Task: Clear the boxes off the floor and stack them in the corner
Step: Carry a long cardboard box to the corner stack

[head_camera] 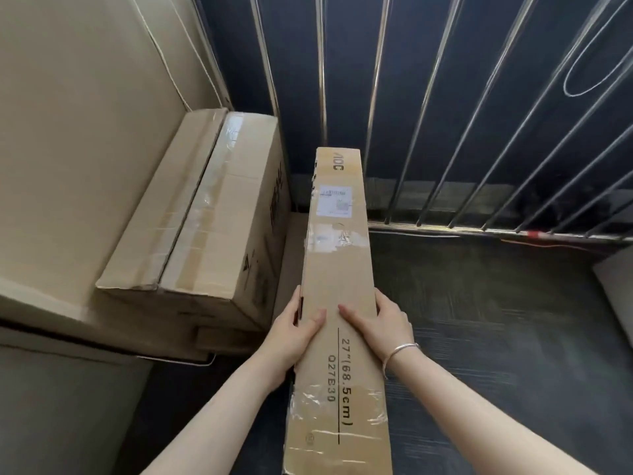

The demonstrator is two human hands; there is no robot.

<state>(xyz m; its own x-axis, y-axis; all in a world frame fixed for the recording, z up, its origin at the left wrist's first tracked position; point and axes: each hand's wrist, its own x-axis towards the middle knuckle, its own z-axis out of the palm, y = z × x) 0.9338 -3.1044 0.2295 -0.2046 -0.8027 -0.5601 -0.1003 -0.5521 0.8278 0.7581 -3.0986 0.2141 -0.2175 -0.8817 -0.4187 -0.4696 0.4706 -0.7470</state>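
A long, narrow cardboard monitor box (337, 255) with printed size text, a white label and clear tape stands on its thin edge, running away from me toward the railing. My left hand (296, 332) grips its left side and my right hand (378, 323), a silver bracelet on the wrist, grips its right side. Left of it, a bigger taped cardboard box (202, 214) rests against the beige wall in the corner. A strip of another flat cardboard piece (291, 255) shows between the two boxes.
A beige wall (78, 138) rises on the left. A metal railing (445, 132) with vertical bars closes the far side. The dark floor (496, 320) stretches to the right, where a pale object (618, 286) touches the frame edge.
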